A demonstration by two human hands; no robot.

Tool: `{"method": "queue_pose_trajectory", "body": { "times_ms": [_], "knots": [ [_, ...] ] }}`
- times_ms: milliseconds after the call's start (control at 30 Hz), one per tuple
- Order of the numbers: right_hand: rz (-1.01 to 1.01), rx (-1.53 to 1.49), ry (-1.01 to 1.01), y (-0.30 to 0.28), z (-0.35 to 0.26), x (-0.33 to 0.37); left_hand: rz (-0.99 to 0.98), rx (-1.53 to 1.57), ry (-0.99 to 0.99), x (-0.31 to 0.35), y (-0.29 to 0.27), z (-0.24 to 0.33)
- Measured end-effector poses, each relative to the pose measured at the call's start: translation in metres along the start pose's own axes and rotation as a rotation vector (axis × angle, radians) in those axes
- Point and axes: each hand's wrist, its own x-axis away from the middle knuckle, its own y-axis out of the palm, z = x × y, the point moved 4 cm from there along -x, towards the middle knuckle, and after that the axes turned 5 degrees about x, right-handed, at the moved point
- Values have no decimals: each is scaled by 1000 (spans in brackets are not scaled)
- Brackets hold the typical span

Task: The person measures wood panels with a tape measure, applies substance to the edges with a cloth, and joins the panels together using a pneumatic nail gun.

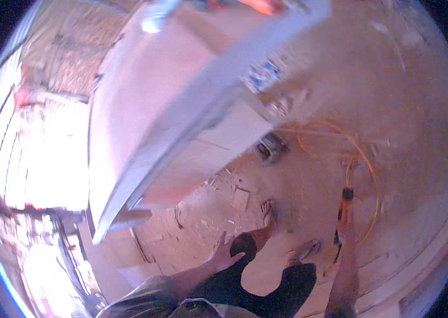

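My left hand rests at my bent knee, fingers spread, with nothing in it. Off to the right, my right hand hangs low, closed around a dark hand-held tool. Blur and the hand hide most of this tool, so its kind is unclear. An orange hose loops over the floor beside it and seems to run to it. Ahead and to the left stands a large pale table or cabinet with a thick light edge, out of reach of both hands.
Scraps and chips litter the dusty floor near my foot. A dark grey boxy device sits at the foot of the pale furniture. A blue-and-white package lies beyond it. Strong light washes out the left side.
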Motion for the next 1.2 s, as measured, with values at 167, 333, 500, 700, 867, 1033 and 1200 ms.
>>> {"method": "queue_pose_trajectory", "body": {
  "times_ms": [167, 333, 500, 700, 867, 1033, 1200],
  "knots": [
    [-30, -17, -142, -105, -122, 97, 47, -76, 280, 91, -59, 35],
    [-38, 11, -294, -181, -246, 200, 413, 252, 473, 188, -193, 64],
    [-43, 41, -454, -211, -350, 286, 931, 332, 616, 177, -355, 28],
    [-2, 54, -368, -145, -437, 395, 1101, 266, 564, 87, -502, -65],
    [-111, -30, -468, -54, -486, 479, 866, 144, 658, 15, -545, -97],
    [-144, 238, -581, 40, -547, 526, 665, -18, 608, -21, -538, -98],
    [-336, 395, -466, 139, -604, 570, 490, 19, 553, -39, -537, -100]
  ]
}}
